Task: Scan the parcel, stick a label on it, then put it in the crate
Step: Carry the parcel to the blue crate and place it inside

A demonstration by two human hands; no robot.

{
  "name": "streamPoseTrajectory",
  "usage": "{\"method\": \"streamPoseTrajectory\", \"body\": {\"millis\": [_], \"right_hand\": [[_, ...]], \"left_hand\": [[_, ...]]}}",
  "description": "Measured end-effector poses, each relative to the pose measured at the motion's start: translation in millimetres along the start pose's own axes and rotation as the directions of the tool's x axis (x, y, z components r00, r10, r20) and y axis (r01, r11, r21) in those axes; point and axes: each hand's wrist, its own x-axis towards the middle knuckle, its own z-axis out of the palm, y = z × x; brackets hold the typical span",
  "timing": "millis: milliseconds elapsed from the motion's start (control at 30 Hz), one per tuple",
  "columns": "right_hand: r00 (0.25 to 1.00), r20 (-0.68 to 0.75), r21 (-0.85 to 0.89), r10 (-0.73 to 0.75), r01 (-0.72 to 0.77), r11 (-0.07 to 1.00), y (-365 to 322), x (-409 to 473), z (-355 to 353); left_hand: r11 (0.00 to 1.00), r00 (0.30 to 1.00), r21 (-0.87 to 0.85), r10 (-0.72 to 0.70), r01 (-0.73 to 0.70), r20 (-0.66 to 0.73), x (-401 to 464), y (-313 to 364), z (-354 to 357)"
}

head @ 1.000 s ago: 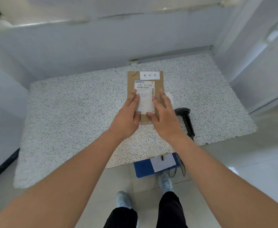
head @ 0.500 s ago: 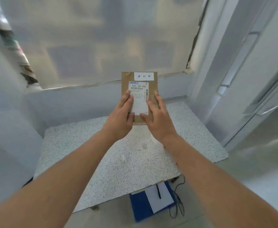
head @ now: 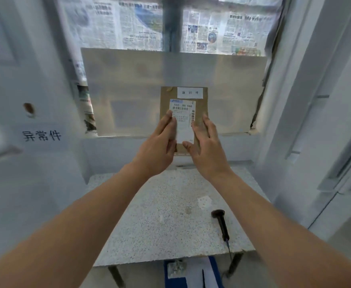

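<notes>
Parcel point(head: 184, 119) stands upright, long axis vertical, held well above the table point(head: 170, 215). Left hand point(head: 160, 146) and right hand point(head: 205, 148) clasp its lower half equally; no crate visible.

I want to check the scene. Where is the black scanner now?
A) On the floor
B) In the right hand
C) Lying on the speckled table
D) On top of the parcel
C: the scanner lies on the table, while both hands hold the parcel raised above it.
</notes>
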Motion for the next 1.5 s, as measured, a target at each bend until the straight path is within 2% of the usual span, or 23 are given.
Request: {"method": "streamPoseTrajectory", "body": {"millis": [333,667,1067,1500], "right_hand": [[0.972,0.018,0.182,-0.234,0.227,0.957,-77.2,-64.7,-33.2],[0.914,0.049,0.354,-0.402,0.361,0.863,-213.5,-132.2,-8.8],[0.852,0.095,0.548,-0.515,0.387,0.742,-435.7,-236.0,88.1],[0.736,0.207,0.674,-0.645,0.371,0.639,-584.8,-269.0,239.6]], "left_hand": [[0.973,0.989,0.195,-0.106,0.124,-0.104,-104.1,72.4,-83.2],[0.892,0.95,0.347,-0.225,0.29,-0.216,-242.4,80.8,-196.0],[0.769,0.878,0.428,-0.377,0.475,-0.295,-448.8,39.6,-367.6],[0.636,0.76,0.415,-0.539,0.65,-0.364,-578.1,-66.9,-466.2]]}}
